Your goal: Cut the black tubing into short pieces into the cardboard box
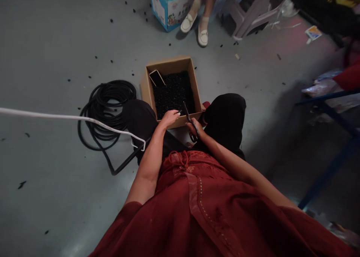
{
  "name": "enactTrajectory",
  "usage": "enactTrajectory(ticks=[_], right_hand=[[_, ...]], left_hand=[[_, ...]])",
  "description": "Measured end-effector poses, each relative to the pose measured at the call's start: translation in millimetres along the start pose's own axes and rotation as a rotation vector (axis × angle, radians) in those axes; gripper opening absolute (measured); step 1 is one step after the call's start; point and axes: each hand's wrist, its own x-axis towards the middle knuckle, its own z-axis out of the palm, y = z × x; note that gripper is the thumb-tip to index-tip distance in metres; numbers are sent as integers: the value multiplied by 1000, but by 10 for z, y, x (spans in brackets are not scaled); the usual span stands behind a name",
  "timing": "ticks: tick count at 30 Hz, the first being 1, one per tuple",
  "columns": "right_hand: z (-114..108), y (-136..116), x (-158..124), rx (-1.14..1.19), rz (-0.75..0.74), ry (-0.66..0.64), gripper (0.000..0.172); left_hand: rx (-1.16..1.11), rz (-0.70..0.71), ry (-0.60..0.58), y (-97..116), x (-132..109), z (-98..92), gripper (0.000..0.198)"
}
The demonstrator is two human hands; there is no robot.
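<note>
At far left, the grey floor (42, 81) was strewn with small black pieces. A coil of black cable (107, 114) lay on it, and a white cord (56, 116) ran across from the left edge, passing over the coil to a bent end beside the person's left arm. The left hand (168, 119) was over the near edge of a cardboard box (147, 90), its fingers pinched on a short black end (179, 111), apparently cable, though its link to the coil could not be confirmed. The box held a bed of black pieces (174, 96), with a phone (156, 78) leaning in its far left corner. The right hand (194, 129) was beside the box's near right corner, its fingers clenched in the handles of black scissors (189, 118), whose blades pointed toward the box and close to the pinched end. Further right and well apart stood a co-worker's cream loafers (194, 28).

Risks noted: the blades' closeness to the left fingertips could cause a nick if the short end slipped. Pieces falling outside the box could add to the floor litter and become a slip hazard. The white cord could snag the left arm, and falling pieces could bury the phone.
</note>
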Motion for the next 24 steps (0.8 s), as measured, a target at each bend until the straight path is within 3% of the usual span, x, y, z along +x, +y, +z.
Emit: enactTrajectory(ticks=[3,6,11,17,20,24], right_hand=[[-51,-70,-16,120,-24,-2,21],[-125,-191,-6,223,-45,-2,28],[-277,-458,39,360,-54,-10,32],[-403,-732,89,370,-89,-44,30],[-459,-878,211,346,-90,-19,31],[-600,-1168,544,334,-146,36,32]], left_hand=[[-123,34,11,88,-88,-115,39],[-72,80,47,205,-139,-333,43],[268,123,264,368,-145,-924,40],[421,55,390,444,-135,-1563,33],[374,73,415,489,-19,-1700,34],[282,116,335,559,321,-1682,37]])
